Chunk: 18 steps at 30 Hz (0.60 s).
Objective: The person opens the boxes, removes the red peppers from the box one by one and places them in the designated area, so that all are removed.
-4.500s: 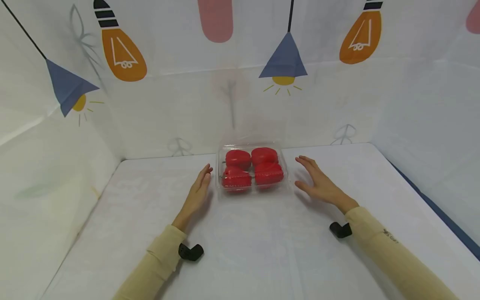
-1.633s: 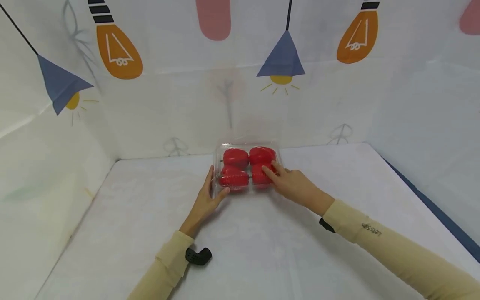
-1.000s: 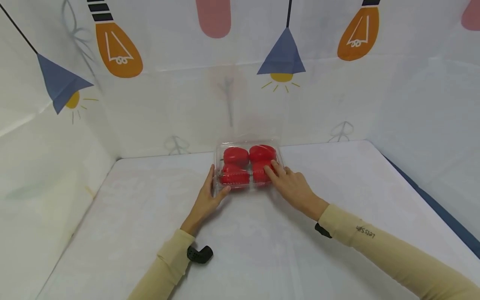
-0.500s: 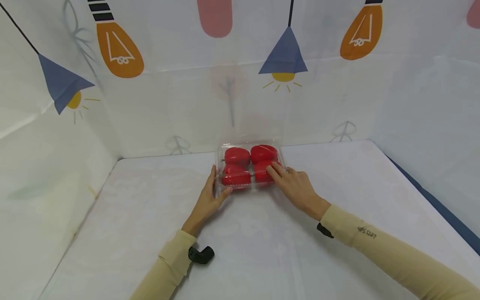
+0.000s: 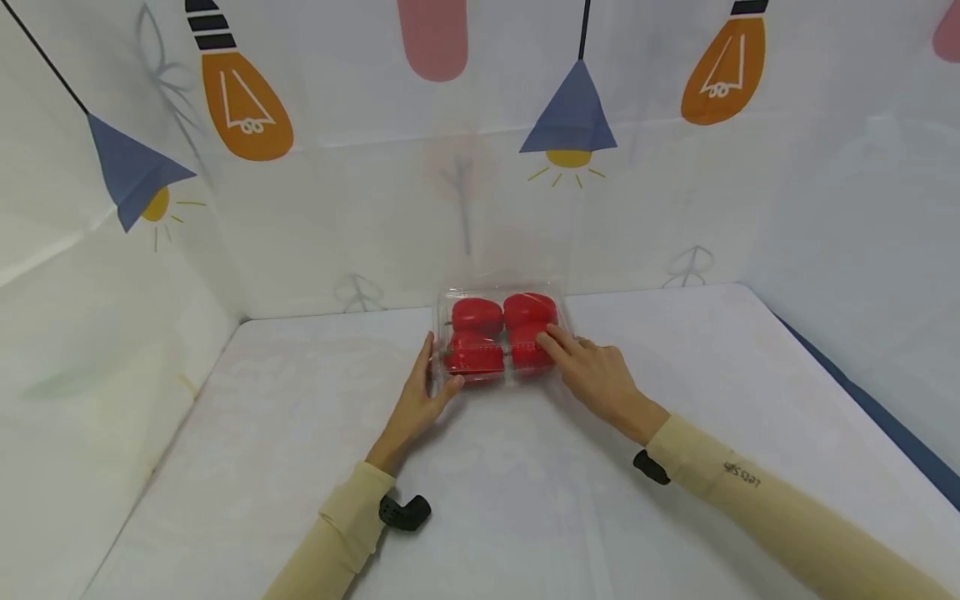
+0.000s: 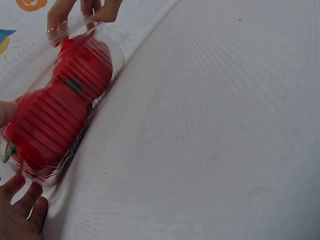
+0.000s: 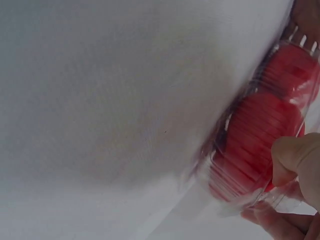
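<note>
A clear box (image 5: pixel 442 310) of red fruit (image 5: pixel 477 315) sits mid-frame on the counter (image 5: pixel 510 492). The left hand (image 5: pixel 417 400) grips its left end, the right hand (image 5: pixel 596 379) pinches its right edge, likely steadying it.

The left hand (image 6: pixel 19 220) grips the lower end of a clear plastic box (image 6: pixel 117 56), 2 red peppers (image 6: pixel 47 125) with bits of green showing through its ridged wall, while the right hand (image 6: pixel 89 7) pinches the upper edge, a white surface (image 6: pixel 195 130) stretching alongside.

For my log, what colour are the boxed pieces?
The boxed pieces are red, clearest in the head view.
</note>
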Tool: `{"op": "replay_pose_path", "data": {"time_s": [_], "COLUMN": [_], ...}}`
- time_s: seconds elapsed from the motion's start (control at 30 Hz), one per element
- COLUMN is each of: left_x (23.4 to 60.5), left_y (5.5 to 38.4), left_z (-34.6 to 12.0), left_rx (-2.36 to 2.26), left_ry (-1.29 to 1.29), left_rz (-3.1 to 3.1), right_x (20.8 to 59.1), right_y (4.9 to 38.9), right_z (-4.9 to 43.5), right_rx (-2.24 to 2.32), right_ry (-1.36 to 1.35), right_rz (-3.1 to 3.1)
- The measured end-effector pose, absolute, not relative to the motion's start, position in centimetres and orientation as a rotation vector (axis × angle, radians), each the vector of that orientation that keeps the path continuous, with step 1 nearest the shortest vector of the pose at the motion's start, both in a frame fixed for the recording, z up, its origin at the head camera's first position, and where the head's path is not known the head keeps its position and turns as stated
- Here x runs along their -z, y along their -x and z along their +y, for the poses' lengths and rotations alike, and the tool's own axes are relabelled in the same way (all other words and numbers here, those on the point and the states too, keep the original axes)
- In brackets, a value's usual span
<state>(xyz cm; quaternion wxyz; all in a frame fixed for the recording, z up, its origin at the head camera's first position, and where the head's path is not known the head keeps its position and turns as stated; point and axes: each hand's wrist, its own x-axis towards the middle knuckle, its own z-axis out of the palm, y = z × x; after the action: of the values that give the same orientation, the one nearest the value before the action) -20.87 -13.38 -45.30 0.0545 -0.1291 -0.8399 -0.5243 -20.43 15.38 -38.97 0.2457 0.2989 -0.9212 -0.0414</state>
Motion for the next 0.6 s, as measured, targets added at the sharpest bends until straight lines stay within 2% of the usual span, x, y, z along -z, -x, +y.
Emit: {"op": "replay_pose_path", "data": {"time_s": [0.5,0.6], "left_x": [44.4,45.2], "left_y": [20.2,20.7], "left_z": [-13.1,-13.3], "left_rx": [1.621,1.603], "left_ry": [0.428,0.415], "left_rz": [-2.529,-2.532], "right_x": [39.3,39.4], "right_y": [21.3,21.3], "right_z": [16.8,16.8], "right_rx": [-0.265,-0.339], "right_ry": [-0.781,-0.752], "right_rz": [-2.453,-2.446]}}
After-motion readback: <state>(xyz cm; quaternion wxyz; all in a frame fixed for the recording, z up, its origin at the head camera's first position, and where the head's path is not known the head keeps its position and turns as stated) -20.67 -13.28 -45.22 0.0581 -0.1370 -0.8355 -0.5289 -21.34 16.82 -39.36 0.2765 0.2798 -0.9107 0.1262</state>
